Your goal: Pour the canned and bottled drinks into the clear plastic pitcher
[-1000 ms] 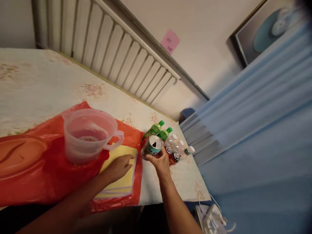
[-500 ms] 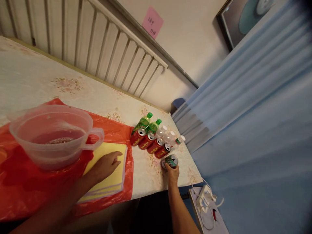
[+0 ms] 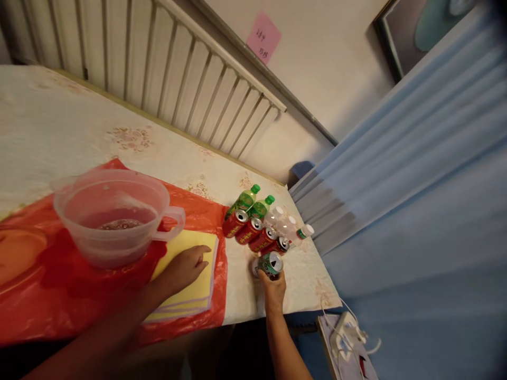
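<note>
My right hand (image 3: 273,285) is wrapped round a green and silver drink can (image 3: 269,265) whose top is opened. Just behind that can stands a row of several red cans (image 3: 249,232). My left hand (image 3: 195,266) hovers over or rests on a stack of yellow cloths (image 3: 202,287); whether it touches them I cannot tell. Its index finger points out, the thumb is apart, and nothing shows in it. Left of the cloths a clear plastic measuring jug (image 3: 111,221) with a handle holds some bubbly liquid.
Behind the red cans are two green-capped bottles (image 3: 245,199) and clear bottles with white caps (image 3: 287,226). Red plastic sheeting (image 3: 198,208) lies under the jug and cloths, with an orange round item (image 3: 19,253) at left. A power strip (image 3: 346,335) with cables is beyond the table's right end.
My right hand has drawn the green can a little left, away from the last red can, and it appears lifted or tilted. My left hand keeps its place over the cloths. The view has shifted slightly.
</note>
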Motion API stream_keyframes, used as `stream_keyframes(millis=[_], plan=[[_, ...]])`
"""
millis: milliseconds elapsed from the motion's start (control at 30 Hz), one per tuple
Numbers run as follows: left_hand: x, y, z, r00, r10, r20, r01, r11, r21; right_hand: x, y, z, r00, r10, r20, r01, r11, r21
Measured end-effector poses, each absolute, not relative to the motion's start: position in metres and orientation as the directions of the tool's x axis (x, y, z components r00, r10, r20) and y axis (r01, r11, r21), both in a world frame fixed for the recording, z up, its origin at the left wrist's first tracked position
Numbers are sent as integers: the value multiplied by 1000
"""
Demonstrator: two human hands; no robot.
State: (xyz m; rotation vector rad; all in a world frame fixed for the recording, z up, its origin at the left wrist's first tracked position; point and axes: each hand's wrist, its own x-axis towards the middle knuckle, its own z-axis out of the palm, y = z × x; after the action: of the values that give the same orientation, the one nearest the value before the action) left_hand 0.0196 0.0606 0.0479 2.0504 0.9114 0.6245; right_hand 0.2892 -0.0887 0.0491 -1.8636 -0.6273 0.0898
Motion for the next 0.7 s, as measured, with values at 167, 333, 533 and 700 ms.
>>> stream_keyframes(millis=[167,333,533,700], plan=[[17,57,49,620,772,140,380,-452,807,226,-31,89,639,719,272,419,-29,-907],[15,53,51,616,778,119,380,-426,821,173,44,124,391,865,315,464,110,-879],[13,49,61,632,768,103,385,-426,819,123,139,125,145,953,267,422,185,-887],[10,46,65,627,776,68,419,-409,811,73,198,121,-50,959,280,321,281,-905]])
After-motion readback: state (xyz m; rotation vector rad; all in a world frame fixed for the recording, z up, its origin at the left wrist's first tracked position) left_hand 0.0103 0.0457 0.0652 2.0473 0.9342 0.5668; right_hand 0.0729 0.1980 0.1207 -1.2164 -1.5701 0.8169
